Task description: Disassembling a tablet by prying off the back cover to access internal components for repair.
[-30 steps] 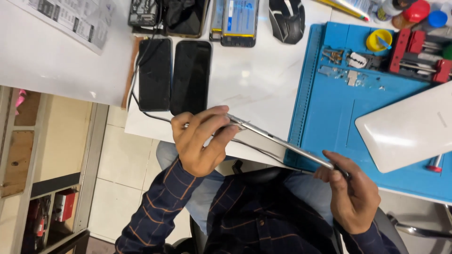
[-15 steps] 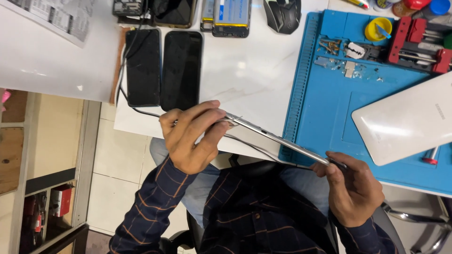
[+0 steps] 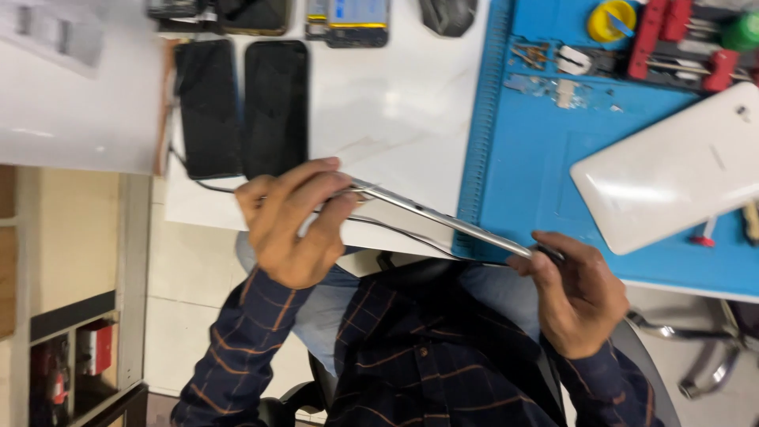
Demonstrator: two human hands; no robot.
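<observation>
Lap and chair: dark plaid sleeves and shirt lowest in the view, part of a chair base (image 3: 696,356) at the lower right.
Left hand: left hand (image 3: 296,221) curled shut around one end of a thin panel (image 3: 443,219), fingers wrapped over its top edge, thumb beneath.
Right hand: right hand (image 3: 577,292) closed in a pinch on the other end, fingertips (image 3: 545,251) at the corner.
Thin panel: held edge-on between both hands, above the lap and just over the near table edge, slanting down from the left hand to the right (front or back face, cannot tell).
Cable: thin dark cable (image 3: 395,229) running under the panel toward the left hand.
Blue mat: blue work mat (image 3: 522,182) on the white table (image 3: 395,111), its near corner just behind the panel's right end.
White cover: white tablet-shaped back cover (image 3: 672,170) flat on the mat, well apart from both hands.
Dark phones: two dark phones (image 3: 275,107) side by side beyond the left hand.
Far edge: red tools (image 3: 680,39), a yellow roll (image 3: 610,20), small metal parts (image 3: 553,67), a dark mouse (image 3: 447,14).
</observation>
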